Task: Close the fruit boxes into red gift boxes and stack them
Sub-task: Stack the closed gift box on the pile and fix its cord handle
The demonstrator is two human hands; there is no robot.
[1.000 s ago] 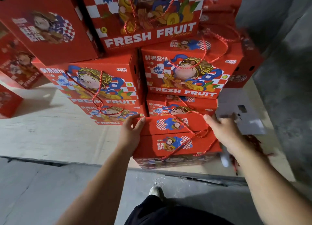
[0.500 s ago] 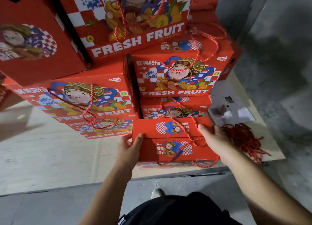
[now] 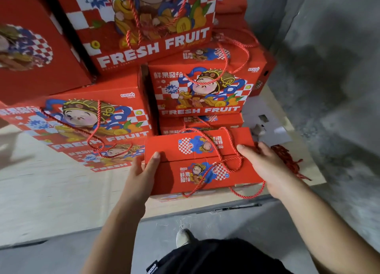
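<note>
Red gift box [image 3: 202,160] held at both ends.
My left hand [image 3: 141,175] and right hand [image 3: 265,166] clamp it with curled fingers, near the wooden platform's [image 3: 51,201] front edge, against the stacked boxes [image 3: 201,88].

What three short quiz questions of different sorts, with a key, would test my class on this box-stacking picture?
1. True or false: both hands hold the closed red cardboard gift box by its ends.
2. Which lies right of the right hand? A: loose bundle of red cords; B: green bottle.
3. Fill in: the English words on the stacked red boxes read "FRESH ____".

Key: 1 true; 2 A; 3 FRUIT. The left hand holds the other end.
</note>
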